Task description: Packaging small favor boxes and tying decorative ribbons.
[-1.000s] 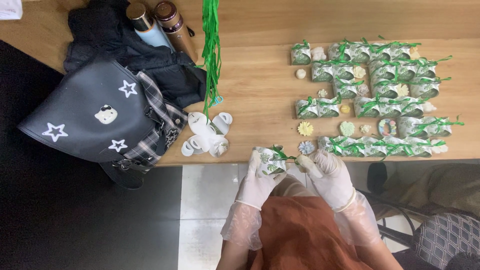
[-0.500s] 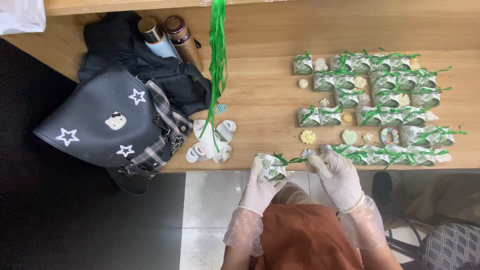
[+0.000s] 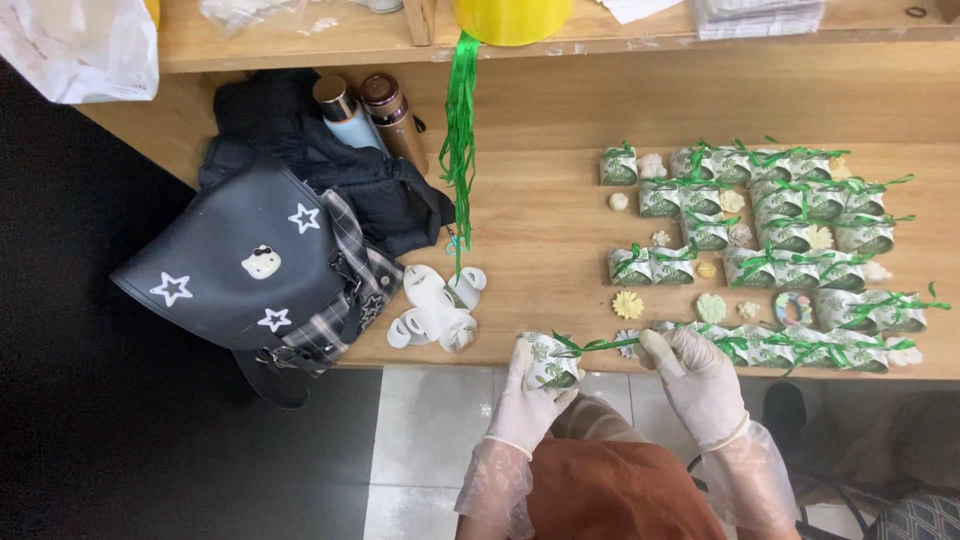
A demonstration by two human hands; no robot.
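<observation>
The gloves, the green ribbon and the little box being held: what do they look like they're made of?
The gloves on the left hand and right hand look like thin, milky, see-through plastic, wrinkled at the wrists. The green ribbon seems a narrow, glossy synthetic strip that curls. The small box looks like white card with a leaf print, matte, though this is uncertain.

A light wooden tabletop (image 3: 540,230) runs under a raised wooden shelf (image 3: 300,45); below lie pale floor tiles (image 3: 430,430) and dark flooring (image 3: 120,430).
</observation>
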